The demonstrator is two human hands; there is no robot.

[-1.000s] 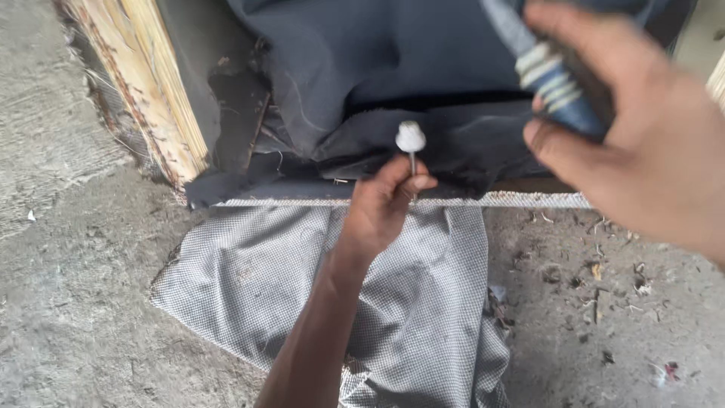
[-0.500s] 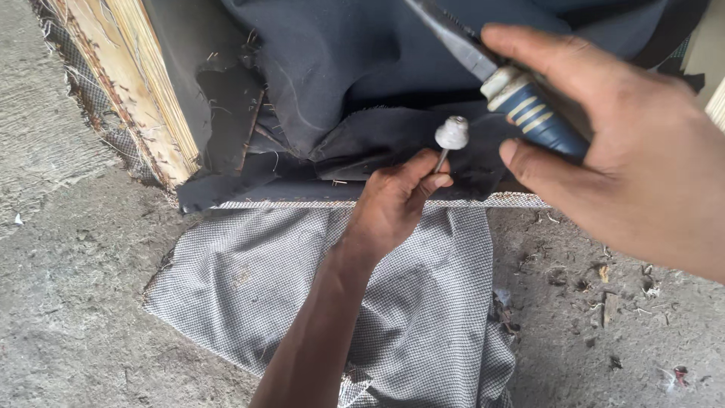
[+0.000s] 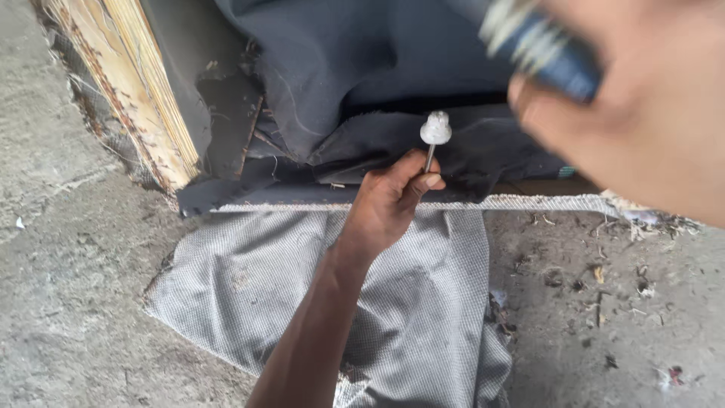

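Left hand is pinching a nail with a wide pale cap, standing upright against the dark fabric. Right hand, blurry and close at top right, grips a tool's blue handle. Grey mesh cloth lies on the concrete floor nearer in; a worn wooden edge sits far left.

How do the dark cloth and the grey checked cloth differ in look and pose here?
The dark cloth is plain blue-black; the grey checked cloth is pale with a fine grid. The dark cloth drapes in folds over the wooden frame; the grey one lies flat on the concrete floor. The left hand holding the nail rests by the dark cloth's hem. Both have frayed edges.
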